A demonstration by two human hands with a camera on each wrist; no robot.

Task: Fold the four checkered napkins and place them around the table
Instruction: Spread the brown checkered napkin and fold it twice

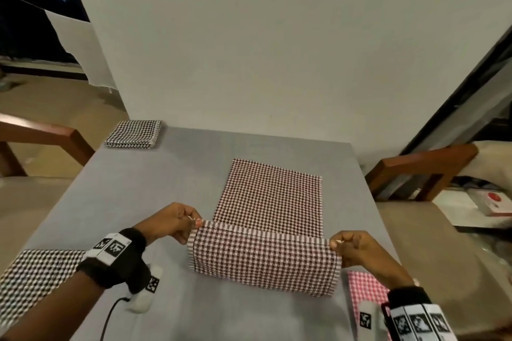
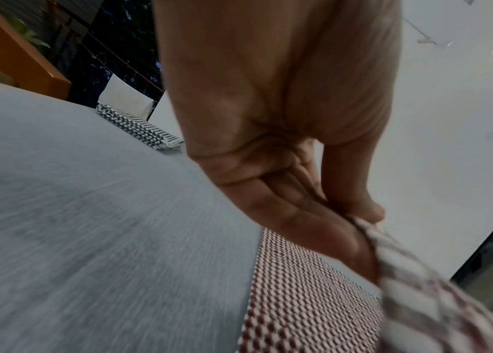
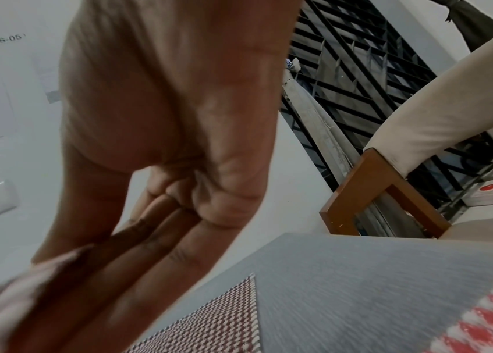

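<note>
A dark red checkered napkin [image 1: 271,202] lies on the grey table [image 1: 144,191], its near edge lifted and curled over the flat far part. My left hand [image 1: 194,223] pinches the near left corner, and my right hand [image 1: 336,243] pinches the near right corner. In the left wrist view thumb and fingers [image 2: 329,236] clamp the cloth [image 2: 438,301]. A folded black checkered napkin [image 1: 134,134] sits at the far left corner. Another black checkered napkin [image 1: 30,282] lies flat at the near left. A pink checkered napkin [image 1: 365,291] lies under my right forearm.
Wooden-armed chairs with beige cushions stand at the left [image 1: 50,135] and at the right [image 1: 421,169]. A white wall [image 1: 277,50] rises behind the table's far edge. A white box with a red dot [image 1: 496,202] sits low on the right.
</note>
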